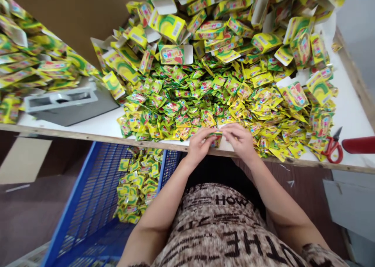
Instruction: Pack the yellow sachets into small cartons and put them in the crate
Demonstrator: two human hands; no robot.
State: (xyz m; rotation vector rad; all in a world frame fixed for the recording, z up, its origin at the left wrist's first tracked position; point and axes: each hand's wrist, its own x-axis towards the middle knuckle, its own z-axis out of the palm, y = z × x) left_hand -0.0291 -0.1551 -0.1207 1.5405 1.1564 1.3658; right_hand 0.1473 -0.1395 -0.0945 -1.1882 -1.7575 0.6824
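Note:
At the table's front edge my left hand is closed around a small yellow-green candy box. My right hand pinches at the upper right end of this same box, its fingertips together; the fingers partly hide that end. Just beyond both hands spreads a heap of small green and yellow candy sachets. Behind and above the sachets are piled many unfilled-looking cartons with yellow-green print, several with white flaps standing open.
Red-handled scissors lie at the right beside a red object. A blue plastic crate holding closed small boxes stands below the table, left of my body. A grey-and-white case and another carton pile are at left.

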